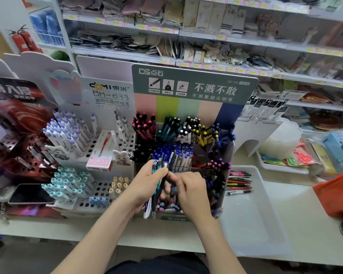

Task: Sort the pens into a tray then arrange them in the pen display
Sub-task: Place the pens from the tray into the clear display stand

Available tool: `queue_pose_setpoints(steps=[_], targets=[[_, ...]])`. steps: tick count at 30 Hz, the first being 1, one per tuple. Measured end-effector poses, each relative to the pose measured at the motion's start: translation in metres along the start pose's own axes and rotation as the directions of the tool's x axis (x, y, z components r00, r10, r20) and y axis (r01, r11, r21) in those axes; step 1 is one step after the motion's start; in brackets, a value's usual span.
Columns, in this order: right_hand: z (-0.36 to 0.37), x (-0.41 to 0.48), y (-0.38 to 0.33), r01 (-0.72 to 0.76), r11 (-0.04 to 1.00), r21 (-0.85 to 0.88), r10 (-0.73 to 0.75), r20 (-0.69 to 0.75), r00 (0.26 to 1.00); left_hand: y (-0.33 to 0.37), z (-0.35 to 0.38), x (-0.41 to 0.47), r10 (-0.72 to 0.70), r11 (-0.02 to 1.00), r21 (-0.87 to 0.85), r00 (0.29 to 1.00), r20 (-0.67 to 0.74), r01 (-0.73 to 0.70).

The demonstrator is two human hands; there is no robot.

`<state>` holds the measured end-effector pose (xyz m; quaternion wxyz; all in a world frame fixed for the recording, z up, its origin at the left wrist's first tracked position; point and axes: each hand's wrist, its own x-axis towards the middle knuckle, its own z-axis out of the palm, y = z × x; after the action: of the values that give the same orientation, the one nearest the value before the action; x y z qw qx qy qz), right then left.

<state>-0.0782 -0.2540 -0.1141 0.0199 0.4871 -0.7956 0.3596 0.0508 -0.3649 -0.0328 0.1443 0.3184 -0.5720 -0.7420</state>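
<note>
The left hand (147, 182) is closed around a bundle of pens (159, 175) and holds it upright just in front of the pen display (194, 86), near the middle compartments. The right hand (192, 188) reaches the bundle from the right with curled fingers. It is blurred, so I cannot tell if it pinches a pen.

The pens are probably light, stiff and smooth, so one may slip out of a loose bundle. It is better to take each one by the middle of the barrel.

The tray (265, 214) stands right of the display, and loose pens (239, 181) lie at its far end. The crowded compartments leave little room for fingers. On the left are a white stand (99, 191) with holes, a pink box (102, 153) and a phone (31, 193).
</note>
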Motion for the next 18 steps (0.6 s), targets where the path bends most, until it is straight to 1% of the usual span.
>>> queue_pose_setpoints(steps=[1,2,3,4,5,7,10,11,13,14,15,16,17,18], targets=[[-0.008,0.005,-0.011,-0.082,0.991,0.105,0.087,-0.041,0.995,0.0,0.0,0.0,0.003,1.0,0.008,1.0,-0.003,-0.003],[-0.016,0.01,-0.021,-0.168,0.953,0.251,0.189,-0.062,0.98,0.0,-0.001,0.0,0.007,1.0,0.018,1.0,-0.002,-0.007],[-0.023,0.016,-0.029,-0.236,0.886,0.399,0.276,-0.046,0.96,0.001,-0.001,-0.001,0.012,0.999,0.029,1.0,0.005,-0.013],[-0.03,0.021,-0.037,-0.284,0.809,0.515,0.333,-0.003,0.943,0.001,-0.002,-0.001,0.02,0.999,0.038,1.0,0.016,-0.021],[-0.035,0.025,-0.044,-0.312,0.753,0.579,0.358,0.038,0.933,0.001,-0.002,-0.002,0.033,0.998,0.045,0.999,0.024,-0.034],[-0.041,0.03,-0.052,-0.324,0.723,0.61,0.358,0.072,0.931,0.002,-0.001,-0.004,0.072,0.995,0.064,0.997,0.016,-0.073],[-0.044,0.039,-0.058,-0.372,0.639,0.673,0.405,0.117,0.907,0.008,0.001,-0.009,0.163,0.965,0.213,0.986,-0.023,-0.154],[-0.043,0.042,-0.06,-0.392,0.628,0.672,0.413,0.139,0.9,0.009,0.002,-0.011,0.181,0.959,0.228,0.983,-0.023,-0.171],[-0.041,0.049,-0.065,-0.384,0.673,0.632,0.399,0.128,0.908,0.011,0.001,-0.013,0.182,0.969,0.177,0.982,-0.048,-0.171],[-0.04,0.052,-0.069,-0.348,0.689,0.635,0.394,0.074,0.916,0.011,-0.001,-0.013,0.169,0.979,0.131,0.981,-0.093,-0.156],[-0.04,0.055,-0.074,-0.289,0.69,0.664,0.402,-0.02,0.915,0.008,-0.004,-0.013,0.155,0.985,0.097,0.974,-0.164,-0.14],[-0.04,0.057,-0.08,-0.218,0.682,0.698,0.423,-0.135,0.896,0.006,-0.009,-0.012,0.16,0.985,0.105,0.953,-0.256,-0.138],[-0.042,0.059,-0.084,-0.146,0.689,0.71,0.435,-0.245,0.866,0.002,-0.015,-0.012,0.183,0.979,0.146,0.915,-0.358,-0.139],[-0.041,0.06,-0.088,-0.09,0.718,0.69,0.418,-0.325,0.848,0.001,-0.021,-0.013,0.211,0.972,0.187,0.868,-0.45,-0.139]])
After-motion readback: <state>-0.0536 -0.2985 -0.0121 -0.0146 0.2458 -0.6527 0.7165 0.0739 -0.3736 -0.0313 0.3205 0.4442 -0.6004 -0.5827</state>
